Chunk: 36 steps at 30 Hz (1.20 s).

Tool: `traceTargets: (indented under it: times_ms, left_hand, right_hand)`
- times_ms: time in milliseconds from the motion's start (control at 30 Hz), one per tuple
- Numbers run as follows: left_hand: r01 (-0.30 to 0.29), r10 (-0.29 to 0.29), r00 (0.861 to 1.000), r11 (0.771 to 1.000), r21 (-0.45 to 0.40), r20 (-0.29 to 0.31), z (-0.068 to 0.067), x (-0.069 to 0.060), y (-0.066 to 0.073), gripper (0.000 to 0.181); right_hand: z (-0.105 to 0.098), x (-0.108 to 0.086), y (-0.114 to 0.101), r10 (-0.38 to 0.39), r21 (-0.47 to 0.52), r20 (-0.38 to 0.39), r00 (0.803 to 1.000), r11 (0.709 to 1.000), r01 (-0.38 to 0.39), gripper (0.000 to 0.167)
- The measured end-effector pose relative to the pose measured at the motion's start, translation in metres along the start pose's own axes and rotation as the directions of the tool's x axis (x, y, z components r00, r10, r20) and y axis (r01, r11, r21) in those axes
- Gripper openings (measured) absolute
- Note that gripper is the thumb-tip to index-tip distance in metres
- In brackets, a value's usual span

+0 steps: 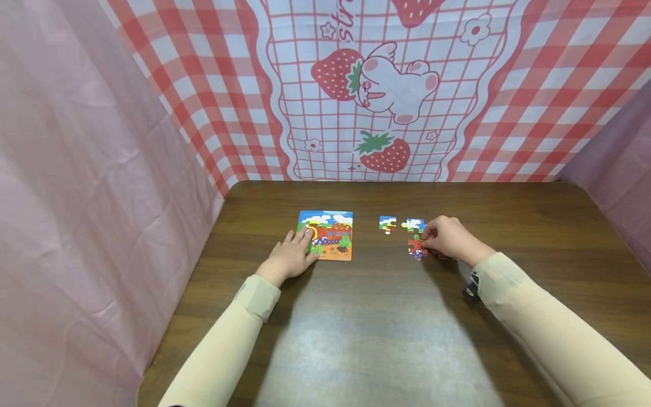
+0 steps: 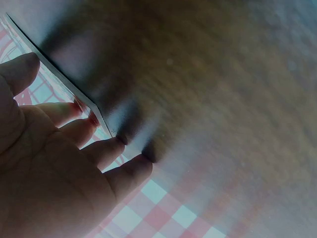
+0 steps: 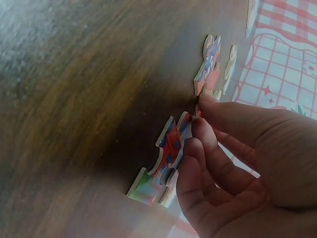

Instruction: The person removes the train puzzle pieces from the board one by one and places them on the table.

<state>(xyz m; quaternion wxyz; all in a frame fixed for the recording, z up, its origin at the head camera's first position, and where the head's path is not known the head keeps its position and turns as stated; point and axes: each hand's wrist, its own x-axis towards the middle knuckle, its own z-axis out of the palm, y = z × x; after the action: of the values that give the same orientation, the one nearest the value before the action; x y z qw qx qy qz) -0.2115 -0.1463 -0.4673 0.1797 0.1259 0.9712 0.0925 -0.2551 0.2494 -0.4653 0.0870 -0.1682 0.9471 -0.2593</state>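
A square train picture puzzle (image 1: 338, 234) lies flat on the table. My left hand (image 1: 291, 257) rests on its left edge with spread fingers; in the left wrist view the fingers of this hand (image 2: 59, 168) lie over the puzzle's edge (image 2: 64, 79). To the right, my right hand (image 1: 450, 237) pinches the edge of a puzzle piece, mostly hidden by the fingers. Beside that hand (image 3: 237, 163), the right wrist view has a red-and-blue piece (image 3: 171, 146) and another piece (image 3: 212, 74). A red piece (image 1: 417, 247) lies at the fingertips.
A cloud-patterned piece (image 1: 387, 223) lies between the puzzle and the right hand, with another sky piece (image 1: 414, 224) beside it. The brown wooden table (image 1: 376, 316) ends at a strawberry-print cloth (image 1: 386, 113) behind; pink cloth (image 1: 91, 169) hangs at the left.
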Motion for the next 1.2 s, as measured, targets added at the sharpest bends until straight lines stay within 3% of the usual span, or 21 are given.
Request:
traceTargets:
  times_ms: [200,500,767,1000,1200]
  left_hand:
    - [0.003,-0.003,1.0,1.0,-0.004,0.0,0.0,0.0,0.0,0.072]
    - [0.003,-0.003,1.0,1.0,0.003,-0.007,0.0,-0.001,-0.001,0.072]
    - [0.0,0.0,1.0,1.0,0.023,-0.005,0.0,-0.002,0.001,0.072]
    - [-0.046,0.047,0.999,0.998,0.053,-0.022,0.003,-0.009,0.012,0.074]
    - [-0.065,0.064,0.998,0.997,0.051,0.029,0.006,-0.018,0.022,0.076]
  right_hand:
    - [0.0,0.001,0.0,0.02,0.005,0.012,1.0,1.0,-0.02,0.007]
    - [-0.001,0.0,-0.001,-0.021,-0.018,-0.004,1.0,1.0,0.021,0.005]
    - [-0.007,0.003,-0.007,-0.003,0.04,-0.006,1.0,0.999,0.003,0.006]
    - [-0.005,0.015,-0.034,-0.043,0.079,-0.023,0.999,0.996,0.045,0.006]
    - [0.004,0.037,-0.071,-0.064,0.109,0.01,0.998,0.992,0.063,0.008]
